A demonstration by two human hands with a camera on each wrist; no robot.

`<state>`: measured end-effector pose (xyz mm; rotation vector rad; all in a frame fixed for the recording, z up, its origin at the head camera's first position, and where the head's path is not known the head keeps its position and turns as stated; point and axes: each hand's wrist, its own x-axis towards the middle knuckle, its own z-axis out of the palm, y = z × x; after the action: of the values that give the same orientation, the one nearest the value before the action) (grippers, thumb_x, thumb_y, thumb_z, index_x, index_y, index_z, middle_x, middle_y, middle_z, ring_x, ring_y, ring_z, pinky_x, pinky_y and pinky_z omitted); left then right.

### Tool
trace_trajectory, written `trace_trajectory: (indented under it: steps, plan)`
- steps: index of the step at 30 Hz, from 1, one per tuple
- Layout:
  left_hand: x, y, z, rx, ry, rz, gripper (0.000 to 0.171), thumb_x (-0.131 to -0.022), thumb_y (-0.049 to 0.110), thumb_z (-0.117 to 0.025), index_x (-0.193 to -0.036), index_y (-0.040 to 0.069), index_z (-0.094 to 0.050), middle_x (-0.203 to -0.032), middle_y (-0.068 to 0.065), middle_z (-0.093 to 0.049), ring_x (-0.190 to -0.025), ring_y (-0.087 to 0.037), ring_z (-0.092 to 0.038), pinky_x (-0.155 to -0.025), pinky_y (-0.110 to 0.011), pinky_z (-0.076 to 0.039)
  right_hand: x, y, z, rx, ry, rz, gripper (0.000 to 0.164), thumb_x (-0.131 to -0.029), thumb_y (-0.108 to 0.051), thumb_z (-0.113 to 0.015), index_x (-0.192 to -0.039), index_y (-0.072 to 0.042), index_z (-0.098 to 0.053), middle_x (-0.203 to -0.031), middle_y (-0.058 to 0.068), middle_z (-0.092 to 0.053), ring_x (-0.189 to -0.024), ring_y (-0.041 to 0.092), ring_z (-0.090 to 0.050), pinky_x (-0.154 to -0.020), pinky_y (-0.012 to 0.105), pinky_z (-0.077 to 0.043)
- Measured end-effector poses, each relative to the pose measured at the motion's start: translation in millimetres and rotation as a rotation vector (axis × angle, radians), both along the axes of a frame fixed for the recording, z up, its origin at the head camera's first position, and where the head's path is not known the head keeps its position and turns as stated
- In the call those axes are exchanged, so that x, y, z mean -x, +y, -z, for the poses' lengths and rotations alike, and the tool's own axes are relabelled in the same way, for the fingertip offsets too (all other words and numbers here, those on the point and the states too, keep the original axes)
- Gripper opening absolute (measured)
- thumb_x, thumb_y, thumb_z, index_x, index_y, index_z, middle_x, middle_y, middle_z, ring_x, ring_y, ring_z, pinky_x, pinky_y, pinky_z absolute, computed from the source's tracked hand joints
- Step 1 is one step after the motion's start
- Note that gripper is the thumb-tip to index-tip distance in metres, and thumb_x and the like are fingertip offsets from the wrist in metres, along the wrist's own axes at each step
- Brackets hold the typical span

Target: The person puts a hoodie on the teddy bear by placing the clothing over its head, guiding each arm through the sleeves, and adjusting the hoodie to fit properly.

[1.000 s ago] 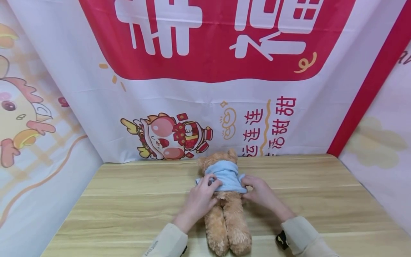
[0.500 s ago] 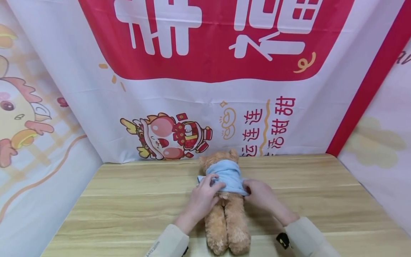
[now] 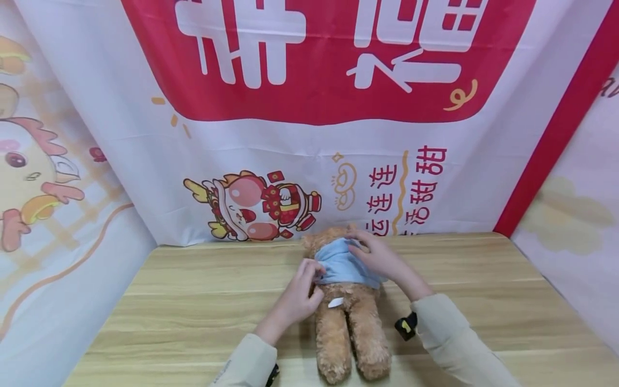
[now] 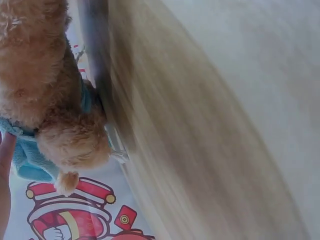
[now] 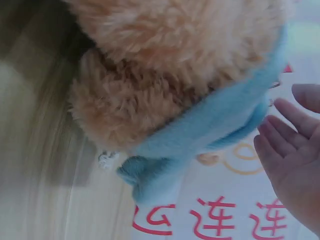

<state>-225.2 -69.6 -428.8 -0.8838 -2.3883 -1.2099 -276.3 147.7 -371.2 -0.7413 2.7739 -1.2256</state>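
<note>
A light brown teddy bear lies on the wooden table, legs toward me, head at the back edge. It wears a pale blue shirt, whose lower edge crosses its body above a white tag. My left hand holds the shirt's left edge with bent fingers, its thumb lower against the fur. In the left wrist view a fingertip lies at the blue hem. My right hand is over the shirt's upper right, near the neck. In the right wrist view its fingers are loosely extended beside the fabric.
The table spreads out on both sides of the bear. A white and red printed cloth hangs right behind the table's back edge. Other printed cloths flank it left and right.
My right hand has left the shirt's lower right edge and moved up toward the neck. The left hand has shifted slightly left. The white tag now shows, and the bear's legs have shifted right.
</note>
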Motion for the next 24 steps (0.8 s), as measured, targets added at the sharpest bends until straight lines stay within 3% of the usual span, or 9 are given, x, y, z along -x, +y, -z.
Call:
trace_trajectory:
  steps: [3, 8, 13, 17, 19, 24]
  plan:
    - [1.2, -2.7, 0.7, 0.039, 0.038, -0.03, 0.034, -0.072, -0.004, -0.053, -0.105, 0.003, -0.053, -0.106, -0.009, -0.053, -0.093, -0.018, -0.055, -0.082, -0.03, -0.05, 12.2, -6.7, 4.2, -0.062, 0.017, 0.025, 0.033, -0.101, -0.015, -0.045, -0.129, -0.004, -0.056, -0.14, 0.02, -0.051, -0.131, 0.038, -0.046, -0.108, 0.052, -0.039]
    - [3.2, -11.1, 5.3, 0.178, 0.108, -0.079, 0.028, -0.078, -0.001, -0.061, -0.105, 0.006, -0.061, -0.105, -0.007, -0.062, -0.097, -0.018, -0.062, -0.086, -0.032, -0.053, 23.3, -12.1, 9.0, -0.109, 0.084, 0.035, 0.029, -0.1, -0.013, -0.045, -0.122, -0.005, -0.064, -0.125, 0.015, -0.064, -0.123, 0.035, -0.054, -0.106, 0.049, -0.042]
    - [6.2, -14.1, 10.0, 0.278, 0.172, -0.056, 0.018, -0.087, 0.007, -0.065, -0.104, 0.009, -0.064, -0.106, -0.004, -0.066, -0.099, -0.017, -0.065, -0.087, -0.03, -0.055, 27.1, -12.9, 12.2, -0.134, 0.126, 0.007, 0.031, -0.097, -0.009, -0.051, -0.126, -0.009, -0.062, -0.125, 0.013, -0.064, -0.12, 0.033, -0.057, -0.103, 0.047, -0.045]
    - [8.4, -12.2, 10.9, 0.298, 0.224, -0.012, 0.012, -0.088, 0.006, -0.064, -0.1, 0.009, -0.063, -0.103, -0.003, -0.066, -0.097, -0.016, -0.065, -0.086, -0.026, -0.055, 29.3, -14.9, 15.1, -0.26, 0.181, 0.013, 0.035, -0.093, -0.01, -0.059, -0.128, -0.011, -0.061, -0.115, 0.012, -0.066, -0.108, 0.029, -0.062, -0.094, 0.043, -0.05]
    - [9.3, -11.4, 11.3, 0.304, 0.235, 0.013, 0.01, -0.088, 0.006, -0.064, -0.098, 0.01, -0.063, -0.102, -0.003, -0.066, -0.097, -0.015, -0.065, -0.086, -0.025, -0.054, 30.0, -17.5, 16.1, -0.328, 0.226, 0.034, 0.031, -0.091, -0.013, -0.063, -0.122, -0.012, -0.065, -0.108, 0.009, -0.067, -0.102, 0.026, -0.063, -0.09, 0.041, -0.052]
    - [10.1, -10.3, 10.3, 0.325, 0.274, 0.033, 0.008, -0.088, 0.006, -0.063, -0.095, 0.01, -0.061, -0.099, -0.002, -0.066, -0.093, -0.014, -0.065, -0.084, -0.023, -0.054, 31.5, -23.4, 19.6, -0.444, 0.361, 0.15, 0.005, -0.089, -0.012, -0.065, -0.089, -0.013, -0.07, -0.091, 0.003, -0.07, -0.086, 0.023, -0.066, -0.075, 0.037, -0.054]
